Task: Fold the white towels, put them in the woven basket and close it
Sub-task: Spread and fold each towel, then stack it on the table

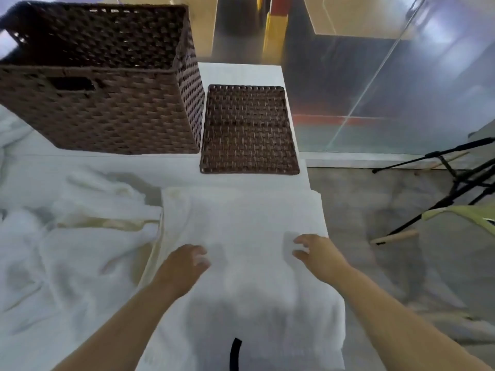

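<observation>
**Towel [241,223] laid out for folding.** It lies flat on the table [241,72], with its near end hanging over the front edge and its right side running along the table's right edge.

- **Left hand [184,261]:** the fingers are bent onto the cloth, but the tips are blurred, so I cannot tell whether they pinch it.
- **Right hand [316,251]:** the fingers are spread and bent over the towel's right border, holding nothing.
- **Basket [107,116]:** it stands open at far left, and the lid [249,129] lies flat just beside it.
- **Heap [67,250]:** these unfolded towels touch the spread one on its left.

**Risks:**
- The overhang may drag the towel toward the floor [388,210] if only one side is lifted.
- Uneven grips would likely skew the fold.
- The left border may catch the heap and pull it along.
</observation>
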Demonstrator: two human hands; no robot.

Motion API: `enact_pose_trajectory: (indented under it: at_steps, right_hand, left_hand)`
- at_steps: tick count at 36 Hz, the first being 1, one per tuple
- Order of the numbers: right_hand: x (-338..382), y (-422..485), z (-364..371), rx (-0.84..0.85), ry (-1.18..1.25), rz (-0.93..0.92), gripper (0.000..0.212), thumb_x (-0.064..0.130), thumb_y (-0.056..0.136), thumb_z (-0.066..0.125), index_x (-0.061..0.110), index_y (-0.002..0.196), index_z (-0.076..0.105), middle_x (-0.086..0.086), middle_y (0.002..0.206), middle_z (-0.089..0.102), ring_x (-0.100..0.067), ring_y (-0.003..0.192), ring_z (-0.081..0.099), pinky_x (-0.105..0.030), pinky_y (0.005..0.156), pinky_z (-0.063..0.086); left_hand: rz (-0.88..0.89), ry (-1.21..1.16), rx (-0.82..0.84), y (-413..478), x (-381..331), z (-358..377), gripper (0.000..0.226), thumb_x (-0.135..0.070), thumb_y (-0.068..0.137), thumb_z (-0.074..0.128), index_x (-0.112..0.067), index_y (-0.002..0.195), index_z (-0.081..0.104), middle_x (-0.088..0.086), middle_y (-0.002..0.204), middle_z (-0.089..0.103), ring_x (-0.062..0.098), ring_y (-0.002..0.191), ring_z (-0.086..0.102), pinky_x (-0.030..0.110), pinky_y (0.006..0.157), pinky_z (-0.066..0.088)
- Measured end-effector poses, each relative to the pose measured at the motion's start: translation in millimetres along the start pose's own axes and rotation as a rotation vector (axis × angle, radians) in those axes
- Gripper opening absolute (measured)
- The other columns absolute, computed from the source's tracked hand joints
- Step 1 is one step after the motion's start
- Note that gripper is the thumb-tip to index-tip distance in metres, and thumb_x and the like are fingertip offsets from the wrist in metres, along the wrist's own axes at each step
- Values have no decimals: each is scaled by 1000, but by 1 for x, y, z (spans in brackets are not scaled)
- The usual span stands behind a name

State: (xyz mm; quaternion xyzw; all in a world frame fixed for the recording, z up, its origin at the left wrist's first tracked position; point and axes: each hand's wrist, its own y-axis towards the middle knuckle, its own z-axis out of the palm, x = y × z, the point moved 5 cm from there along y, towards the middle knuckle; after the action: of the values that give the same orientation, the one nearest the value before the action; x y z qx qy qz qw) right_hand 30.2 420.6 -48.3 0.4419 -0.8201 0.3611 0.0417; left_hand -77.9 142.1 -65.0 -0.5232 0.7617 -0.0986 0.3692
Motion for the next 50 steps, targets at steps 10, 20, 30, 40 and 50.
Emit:
enact_pose_trajectory:
  at_steps: [10,20,30,40,50]
  right_hand:
    - [1,3,60,171,-462,-196,80,36,100,41,6,149,-13,-6,152,-34,-23,143,-25,-34,119,-5]
    - [2,-37,64,-61,-329,-163,55,34,97,48,21,146,26,-3,157,8,-25,143,8,-34,114,22]
    - [-19,-109,120,-77,-316,-214,48,33,76,74,20,120,60,-5,131,50,-31,114,52,-42,89,47]
    - [-16,-115,133,-132,-395,-182,57,43,76,74,19,125,55,-6,136,46,-33,120,49,-44,96,43]
    - [-29,-105,121,-216,-352,-149,26,3,86,58,15,110,62,-1,114,56,-25,94,57,-29,70,34]
  left_hand:
    - [60,265,79,2,18,30,78,-40,96,46,-18,151,-4,-2,155,-24,16,143,-19,29,116,3]
    - [234,320,-159,-34,16,36,42,-33,86,63,-19,124,54,5,141,34,32,126,36,41,101,37]
    - [404,411,-138,-90,49,84,56,-44,54,85,-24,101,61,6,120,56,25,113,36,44,83,52]
    - [540,411,-352,-89,43,76,7,-22,78,63,-17,82,64,4,92,68,23,87,56,31,61,56]
    - [417,378,-181,-78,43,64,7,-5,87,56,-7,93,56,9,84,61,32,74,56,33,56,38]
